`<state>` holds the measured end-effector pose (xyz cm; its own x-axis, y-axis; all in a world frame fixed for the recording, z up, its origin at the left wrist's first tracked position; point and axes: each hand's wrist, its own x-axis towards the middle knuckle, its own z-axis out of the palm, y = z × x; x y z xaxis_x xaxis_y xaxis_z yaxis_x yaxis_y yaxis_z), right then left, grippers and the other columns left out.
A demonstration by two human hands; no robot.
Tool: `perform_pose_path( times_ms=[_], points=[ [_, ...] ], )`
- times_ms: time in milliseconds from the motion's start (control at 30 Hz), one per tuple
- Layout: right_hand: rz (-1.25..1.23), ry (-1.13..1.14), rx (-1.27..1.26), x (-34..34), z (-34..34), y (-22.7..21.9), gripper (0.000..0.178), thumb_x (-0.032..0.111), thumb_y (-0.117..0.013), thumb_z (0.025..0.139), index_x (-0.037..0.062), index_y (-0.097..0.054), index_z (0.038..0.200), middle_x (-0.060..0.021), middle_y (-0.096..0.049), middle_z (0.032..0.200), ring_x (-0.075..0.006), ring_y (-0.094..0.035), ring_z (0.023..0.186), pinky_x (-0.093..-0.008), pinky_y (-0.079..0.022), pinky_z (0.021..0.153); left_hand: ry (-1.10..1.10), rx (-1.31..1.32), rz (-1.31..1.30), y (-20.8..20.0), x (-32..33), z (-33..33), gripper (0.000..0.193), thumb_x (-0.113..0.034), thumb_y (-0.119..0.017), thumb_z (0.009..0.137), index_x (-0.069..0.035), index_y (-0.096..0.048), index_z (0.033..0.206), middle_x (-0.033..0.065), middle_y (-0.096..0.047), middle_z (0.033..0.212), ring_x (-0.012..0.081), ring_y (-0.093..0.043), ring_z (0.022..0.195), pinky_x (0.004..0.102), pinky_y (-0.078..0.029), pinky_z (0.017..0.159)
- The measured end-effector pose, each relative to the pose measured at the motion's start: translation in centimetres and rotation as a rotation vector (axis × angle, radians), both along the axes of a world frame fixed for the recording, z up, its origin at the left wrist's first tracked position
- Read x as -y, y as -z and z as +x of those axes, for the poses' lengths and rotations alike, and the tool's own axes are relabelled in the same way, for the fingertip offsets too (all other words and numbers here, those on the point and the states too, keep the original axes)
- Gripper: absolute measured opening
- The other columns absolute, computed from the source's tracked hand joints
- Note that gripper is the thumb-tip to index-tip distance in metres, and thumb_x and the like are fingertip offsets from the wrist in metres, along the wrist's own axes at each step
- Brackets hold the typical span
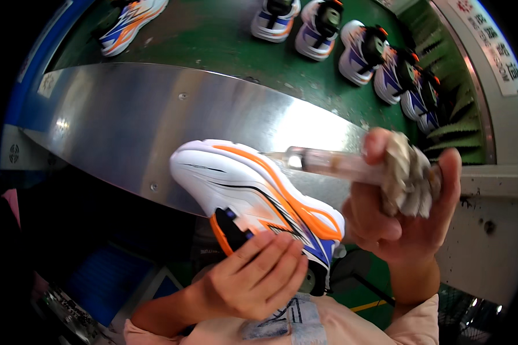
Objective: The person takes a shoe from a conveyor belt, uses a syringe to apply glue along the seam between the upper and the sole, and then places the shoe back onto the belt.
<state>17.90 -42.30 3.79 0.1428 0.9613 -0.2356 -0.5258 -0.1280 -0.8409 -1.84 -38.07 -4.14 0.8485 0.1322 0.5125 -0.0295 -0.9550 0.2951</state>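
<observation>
A white running shoe (236, 184) with orange, black and blue markings lies tilted on its side, its sole edge turned up and away from me. My left hand (259, 273) grips it by the upper near the heel and opening. In my right hand (403, 213) is a clear syringe (339, 164), its tip close to the seam between sole and upper; whether it touches cannot be told. A crumpled pale cloth (408, 175) is wrapped about the syringe's rear end, under my fingers.
Beneath the shoe runs a metal ledge (115, 109) with screws. Beyond it, a green conveyor belt (207, 40) carries several similar shoes (316, 34) at the right and another shoe (132, 26) at the far left. Green strip curtains (457, 115) hang by the right-hand frame.
</observation>
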Motion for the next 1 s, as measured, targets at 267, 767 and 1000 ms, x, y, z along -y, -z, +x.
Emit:
perform_pose_path(
  times_ms=[267, 767, 1000],
  points=[
    [-0.230, -0.319, 0.003, -7.1, -2.2, 0.4, 0.071, 0.067, -0.020, 0.091, 0.0046, -0.041, 0.117, -0.0020, -0.037, 0.051, -0.0090, -0.027, 0.041, -0.0223, -0.024, 0.036, -0.008, 0.139, 0.045, 1.7, 0.4, -0.5, 0.019, -0.015, -0.054, 0.084, -0.006, -0.064, 0.097, 0.0098, -0.066, 0.104, 0.0233, -0.063, 0.098, 0.0373, -0.049, 0.092],
    [-0.408, -0.406, 0.190, -10.4, -4.0, -0.4, 0.072, 0.069, -0.027, 0.090, 0.0022, -0.042, 0.114, -0.0016, -0.035, 0.053, -0.0059, -0.025, 0.042, -0.0201, -0.019, 0.036, 0.024, 0.149, 0.071, 1.0, -1.0, -0.8, 0.019, -0.017, -0.053, 0.084, -0.005, -0.064, 0.094, 0.0096, -0.066, 0.100, 0.0229, -0.064, 0.097, 0.0372, -0.048, 0.093],
    [-0.231, -0.276, 0.203, -6.3, -2.7, -0.5, 0.074, 0.067, -0.036, 0.089, -0.0031, -0.040, 0.111, -0.0019, -0.041, 0.053, -0.0060, -0.031, 0.041, -0.0203, -0.022, 0.036, -0.021, 0.174, 0.031, 2.2, 0.4, -0.9, 0.017, -0.015, -0.055, 0.084, -0.005, -0.064, 0.095, 0.0097, -0.066, 0.103, 0.0233, -0.064, 0.097, 0.0371, -0.049, 0.092]
  ],
)
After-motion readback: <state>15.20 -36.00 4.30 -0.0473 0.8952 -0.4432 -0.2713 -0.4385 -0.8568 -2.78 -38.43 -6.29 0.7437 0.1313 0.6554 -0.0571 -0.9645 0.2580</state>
